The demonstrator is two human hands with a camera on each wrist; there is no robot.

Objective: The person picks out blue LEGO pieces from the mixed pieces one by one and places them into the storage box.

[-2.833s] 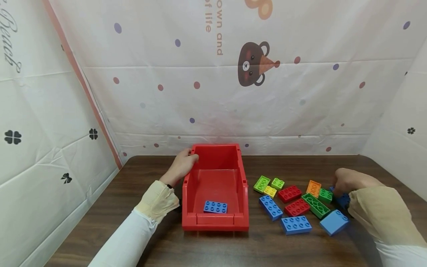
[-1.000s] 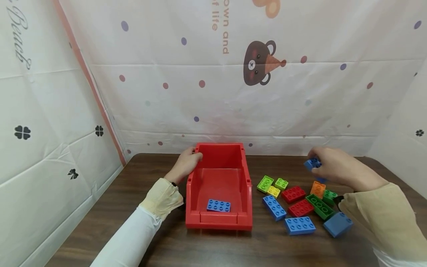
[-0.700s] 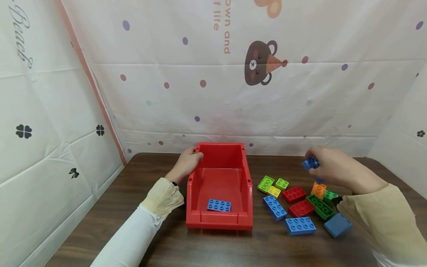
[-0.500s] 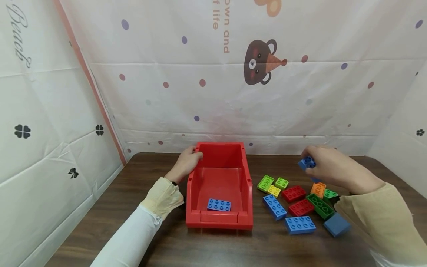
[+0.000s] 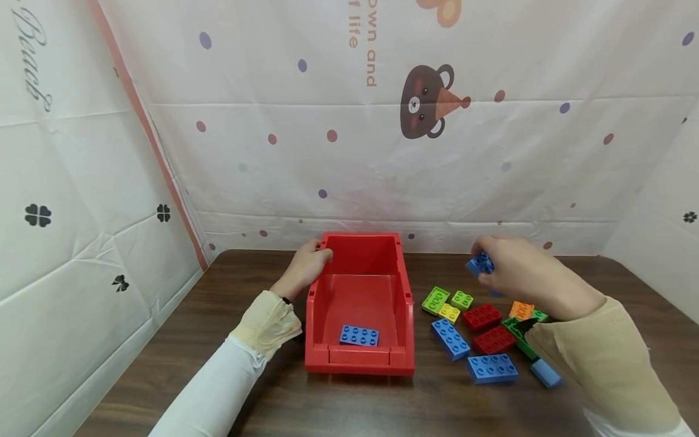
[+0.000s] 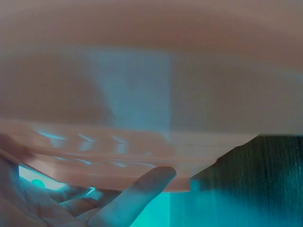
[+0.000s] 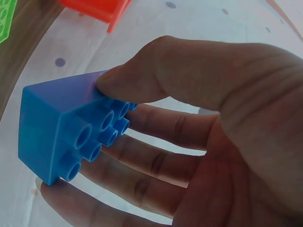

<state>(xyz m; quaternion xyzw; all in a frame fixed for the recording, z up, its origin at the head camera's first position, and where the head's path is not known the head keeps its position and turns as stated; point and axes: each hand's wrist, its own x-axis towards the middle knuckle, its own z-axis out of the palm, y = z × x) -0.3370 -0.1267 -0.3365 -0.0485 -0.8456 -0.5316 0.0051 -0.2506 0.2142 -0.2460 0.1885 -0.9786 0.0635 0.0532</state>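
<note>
A red open-fronted storage bin (image 5: 360, 291) stands in the middle of the table, with one blue building brick (image 5: 358, 335) lying inside near its front lip. My left hand (image 5: 303, 267) grips the bin's left wall toward the back; its thumb (image 6: 147, 189) shows against the wall in the left wrist view. Raised above the table behind the loose bricks, my right hand (image 5: 516, 273) pinches another blue building brick (image 7: 61, 118). In the right wrist view the thumb presses one side of that brick and the fingers the other, its studs facing the palm.
Right of the bin lie loose bricks: two blue ones, (image 5: 450, 339) and a front one (image 5: 492, 368), red (image 5: 482, 317), light green (image 5: 435, 300), yellow (image 5: 449, 313), orange (image 5: 521, 310) and dark green. The right sleeve partly covers a smooth blue block (image 5: 545, 372). Patterned white sheets wall the table.
The right hand has picked up a blue brick at the far right of the pile, lifted it and carried it leftward toward the bin. The left hand keeps its grip on the bin.
</note>
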